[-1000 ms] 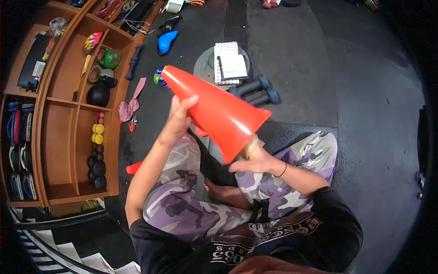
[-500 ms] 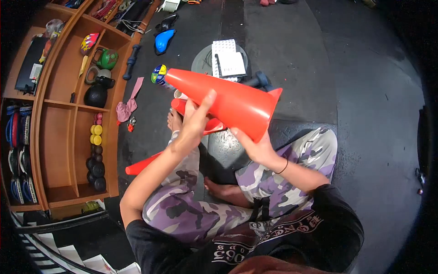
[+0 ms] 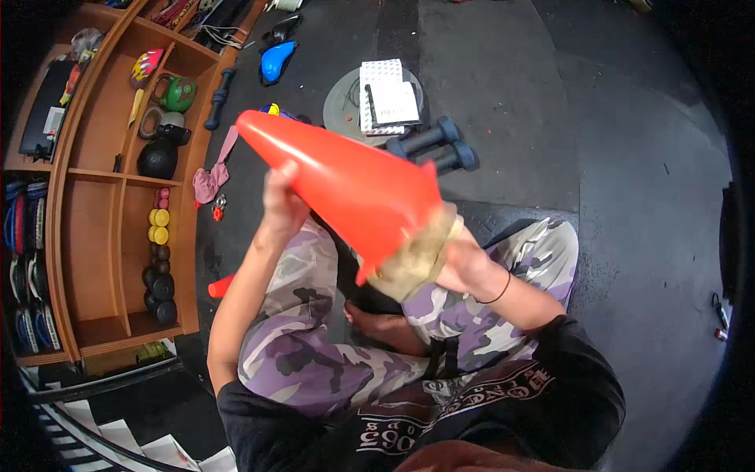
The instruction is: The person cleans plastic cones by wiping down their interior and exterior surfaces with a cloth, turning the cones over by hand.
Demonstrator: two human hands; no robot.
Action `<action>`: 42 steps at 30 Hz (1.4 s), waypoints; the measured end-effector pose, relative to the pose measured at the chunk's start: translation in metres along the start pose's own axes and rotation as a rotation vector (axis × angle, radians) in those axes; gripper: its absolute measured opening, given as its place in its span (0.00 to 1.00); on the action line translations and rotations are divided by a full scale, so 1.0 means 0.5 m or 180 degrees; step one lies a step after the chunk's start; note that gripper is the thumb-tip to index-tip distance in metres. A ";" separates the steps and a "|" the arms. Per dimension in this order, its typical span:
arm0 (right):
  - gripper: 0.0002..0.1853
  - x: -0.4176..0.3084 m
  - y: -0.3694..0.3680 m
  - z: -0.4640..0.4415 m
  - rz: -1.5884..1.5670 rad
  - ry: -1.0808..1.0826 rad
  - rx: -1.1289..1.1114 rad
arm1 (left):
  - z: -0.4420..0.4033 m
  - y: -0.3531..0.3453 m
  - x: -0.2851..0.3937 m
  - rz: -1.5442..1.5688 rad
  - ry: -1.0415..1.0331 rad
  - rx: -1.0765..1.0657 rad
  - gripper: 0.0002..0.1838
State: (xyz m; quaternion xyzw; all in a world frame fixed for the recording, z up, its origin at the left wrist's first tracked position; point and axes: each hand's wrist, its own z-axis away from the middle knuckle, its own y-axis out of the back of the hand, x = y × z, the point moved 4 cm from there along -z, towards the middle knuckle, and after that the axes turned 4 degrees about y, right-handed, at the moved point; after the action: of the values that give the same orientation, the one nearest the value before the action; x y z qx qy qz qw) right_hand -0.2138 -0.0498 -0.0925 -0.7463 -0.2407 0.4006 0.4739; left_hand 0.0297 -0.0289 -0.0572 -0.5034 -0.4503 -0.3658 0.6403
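A red-orange sports cone (image 3: 346, 177) lies tilted across my lap in the air, its tip to the upper left and its wide base to the lower right. Near the narrow end, my left hand (image 3: 285, 203) is closed around the cone's underside, thumb visible. At the base, my right hand (image 3: 465, 263) presses a blurred beige cloth (image 3: 415, 258) against the rim. Much of the right hand's fingers are behind the cloth. Part of another red cone (image 3: 221, 286) shows beside my left forearm.
Blue-grey dumbbells (image 3: 425, 139) rest beyond the cone, beside a round grey plate (image 3: 336, 106) with papers (image 3: 395, 102) on it. A wooden shelf (image 3: 118, 175) with kettlebells and small weights stands at left. A pink cloth (image 3: 209, 182) and a blue object (image 3: 277, 61) lie on the floor.
The cone has moved left and toward me. The beige cloth has come into view at its base, under my right hand. My left hand has shifted left along with the cone.
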 end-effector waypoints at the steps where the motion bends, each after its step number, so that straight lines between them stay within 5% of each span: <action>1: 0.44 -0.001 0.005 -0.004 -0.0086 -0.0038 0.0245 | 0.004 -0.023 -0.011 -0.0265 -0.0046 -0.0200 0.32; 4: 0.32 0.011 0.012 -0.013 -0.0219 0.0028 0.0886 | 0.006 -0.079 -0.033 -0.0504 0.0228 -0.0049 0.31; 8: 0.20 0.025 0.040 -0.024 0.2559 0.0359 0.1128 | -0.001 -0.127 -0.053 -0.0515 0.0324 0.0474 0.26; 18: 0.33 -0.056 -0.070 -0.032 0.4430 0.1484 -0.0512 | -0.025 -0.096 -0.019 0.0016 0.0131 0.0551 0.26; 21: 0.37 -0.025 0.012 -0.024 0.1283 0.0468 -0.0551 | -0.034 -0.018 -0.010 0.0178 0.0070 0.0581 0.29; 22: 0.35 -0.031 0.029 -0.039 0.1600 0.0475 -0.0920 | -0.028 -0.017 -0.005 0.0337 0.0014 0.0550 0.28; 25: 0.39 -0.011 0.040 -0.024 0.0456 0.0012 0.0585 | -0.002 -0.028 -0.035 -0.0356 0.0126 0.0326 0.26; 26: 0.26 -0.005 0.050 -0.030 -0.0188 0.0153 0.0760 | -0.005 -0.032 -0.051 -0.0441 0.0065 0.0049 0.26; 27: 0.26 -0.002 0.057 -0.033 -0.0397 0.0045 0.0868 | -0.006 -0.035 -0.050 -0.0761 0.0030 0.0081 0.26; 33: 0.24 0.013 0.074 -0.056 -0.0551 -0.0306 0.1232 | -0.016 -0.026 0.021 -0.1483 -0.0498 0.0145 0.22; 38: 0.24 0.019 0.088 -0.059 -0.0432 -0.0346 0.0833 | 0.033 0.129 0.170 0.0192 -0.1403 0.1472 0.25; 39: 0.23 0.014 0.115 -0.052 -0.0461 -0.0314 0.1265 | 0.071 0.190 0.196 0.0232 -0.1438 0.1863 0.31; 42: 0.23 -0.010 0.110 -0.068 -0.0434 -0.0308 0.1194 | 0.220 0.259 0.250 -0.0088 -0.1736 0.2205 0.29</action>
State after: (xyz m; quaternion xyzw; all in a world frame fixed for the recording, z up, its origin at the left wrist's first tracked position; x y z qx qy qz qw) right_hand -0.1897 -0.0952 -0.1322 -0.6068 -0.2344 0.4408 0.6185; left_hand 0.1669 0.1057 0.0298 -0.3310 -0.7057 -0.0555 0.6240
